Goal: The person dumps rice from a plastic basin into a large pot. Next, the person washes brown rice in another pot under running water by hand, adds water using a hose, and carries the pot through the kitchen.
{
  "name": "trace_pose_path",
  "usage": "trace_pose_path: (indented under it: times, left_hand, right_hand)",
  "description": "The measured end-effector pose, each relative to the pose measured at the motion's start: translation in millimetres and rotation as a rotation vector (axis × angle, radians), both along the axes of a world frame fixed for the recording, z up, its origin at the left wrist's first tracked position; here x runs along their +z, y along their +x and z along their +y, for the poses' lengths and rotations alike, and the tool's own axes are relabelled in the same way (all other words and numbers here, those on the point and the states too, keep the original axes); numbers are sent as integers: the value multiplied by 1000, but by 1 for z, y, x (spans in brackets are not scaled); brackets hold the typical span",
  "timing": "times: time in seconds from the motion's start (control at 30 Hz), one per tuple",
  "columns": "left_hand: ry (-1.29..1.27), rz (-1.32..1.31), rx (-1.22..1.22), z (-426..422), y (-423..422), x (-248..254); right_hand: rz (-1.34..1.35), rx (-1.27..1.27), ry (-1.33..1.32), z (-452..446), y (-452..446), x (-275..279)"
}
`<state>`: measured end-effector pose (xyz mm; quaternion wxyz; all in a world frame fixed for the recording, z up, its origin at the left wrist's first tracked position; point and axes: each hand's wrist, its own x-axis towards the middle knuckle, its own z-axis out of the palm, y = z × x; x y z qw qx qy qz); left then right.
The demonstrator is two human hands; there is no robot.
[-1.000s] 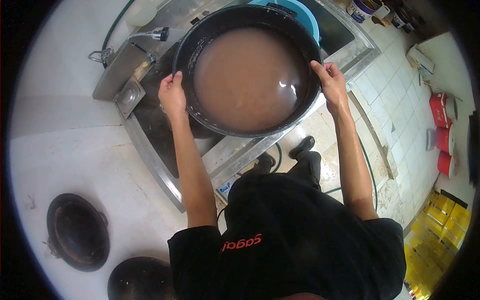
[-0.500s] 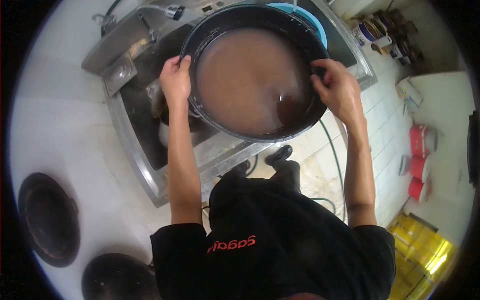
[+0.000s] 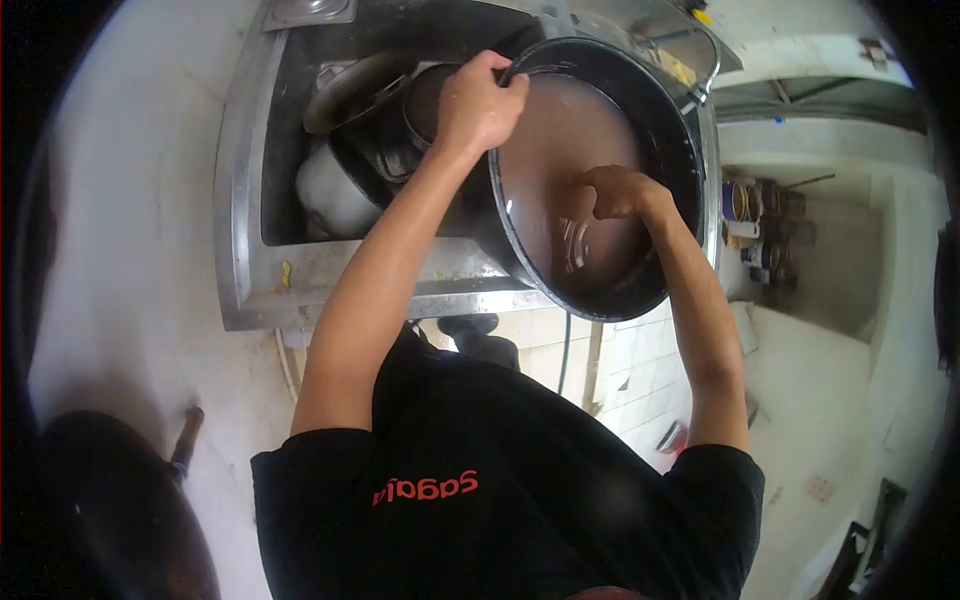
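Left hand grasps the rim of a black tub, right hand reaches into its brown water

The black tub [image 3: 675,140] is round, and its mouth faces up, toward the head camera. In this view the mouth looks like an oval. Its long axis runs from the top of the view to the bottom, with the lower end leaning slightly to the right. More of the inner wall shows on the right side; I cannot tell if the tub itself is tilted.

The cloudy water [image 3: 560,130] hides the bottom of the tub and whatever may lie there. The fingers of the right hand [image 3: 622,192] are bent downward and their tips are hard to make out, so I cannot tell whether this hand holds something. The left hand [image 3: 484,102] is closed on the rim; some of its fingers are covered by the hand itself. The underside of the tub is also hidden, and what supports it is unclear. At the lower left, a dark pan [image 3: 125,505] is dim at its outer edge.

The tub lies to the right of the left hand, over the right part of the metal sink [image 3: 242,160], and its lower rim passes the front edge. The right hand is inside its mouth. Left of the tub, a pale pot [image 3: 335,195] lies in the sink.
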<state>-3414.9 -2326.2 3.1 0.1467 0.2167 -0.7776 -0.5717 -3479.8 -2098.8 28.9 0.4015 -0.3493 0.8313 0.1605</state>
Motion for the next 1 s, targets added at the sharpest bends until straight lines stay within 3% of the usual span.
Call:
trace_pose_path:
  times: [0.3,0.4,0.5,0.6,0.7,1.0]
  left_hand:
    - [9,15,-16,-1,1,2]
    - [22,27,-21,0,0,0]
    - [42,18,-23,-1,1,2]
    - [46,29,-26,0,0,0]
    - [55,40,-18,1,-1,-1]
    - [67,2,-38,-1,1,2]
  right_hand:
    - [8,31,-15,-7,-2,7]
    - [-83,-72,-49,-12,-16,31]
    - [118,-126,-103,11,-65,24]
    - [188,-198,30,10,-88,21]
    - [168,-12,-6,33,-117,-12]
    - [48,-5,76,21,-125,-13]
